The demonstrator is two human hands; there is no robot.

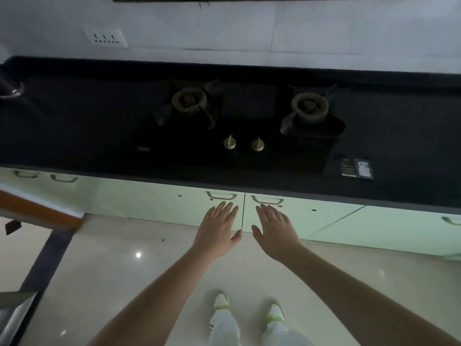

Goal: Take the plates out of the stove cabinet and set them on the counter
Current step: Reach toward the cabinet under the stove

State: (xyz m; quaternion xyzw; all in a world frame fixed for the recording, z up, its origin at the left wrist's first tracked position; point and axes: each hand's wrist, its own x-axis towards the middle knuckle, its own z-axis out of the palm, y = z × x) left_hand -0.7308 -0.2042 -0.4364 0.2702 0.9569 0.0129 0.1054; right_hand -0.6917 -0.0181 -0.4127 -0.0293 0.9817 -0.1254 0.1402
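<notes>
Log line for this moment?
phase: reaching | left hand: open, below left handle | right hand: open, below right handle | doors: closed | plates: unseen

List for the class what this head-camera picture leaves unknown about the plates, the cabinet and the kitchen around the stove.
- Plates: none visible; the shut cabinet doors under the stove hide whatever is inside.
- Whether the left hand or right hand touches a handle: fingertips overlap it, so contact is unclear.
- Sticker on the counter: print too small.
- Shiny object: cut off by the left edge.
</notes>
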